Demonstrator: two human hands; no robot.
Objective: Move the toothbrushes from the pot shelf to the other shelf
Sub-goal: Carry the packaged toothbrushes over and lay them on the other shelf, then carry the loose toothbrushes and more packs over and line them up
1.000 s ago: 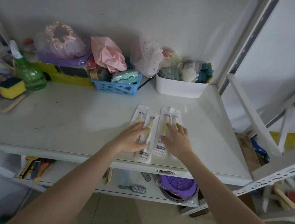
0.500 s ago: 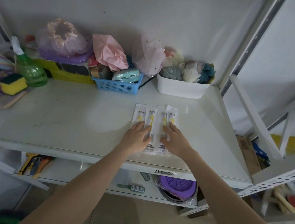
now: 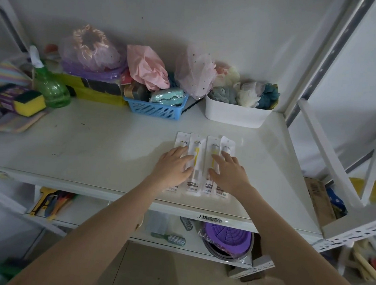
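Observation:
Several packaged toothbrushes (image 3: 196, 156) with yellow handles lie side by side in white sleeves on the white shelf (image 3: 92, 148), near its front right. My left hand (image 3: 174, 166) rests flat on the left packs, fingers spread. Flat on the right packs lies my right hand (image 3: 228, 171), also with fingers apart. Neither hand grips a pack. The palms hide the lower middle of the packs.
At the back stand a white bin of bath puffs (image 3: 238, 111), a blue basket (image 3: 157, 107), bagged caps (image 3: 92, 54), a green spray bottle (image 3: 48, 85) and sponges (image 3: 21, 102). Below lie a hairbrush (image 3: 171, 239) and a purple strainer (image 3: 227, 236). A second rack (image 3: 353, 229) stands right.
The packs have been pushed together into a neat, aligned row. Both hands shifted slightly over them and stay flat on top.

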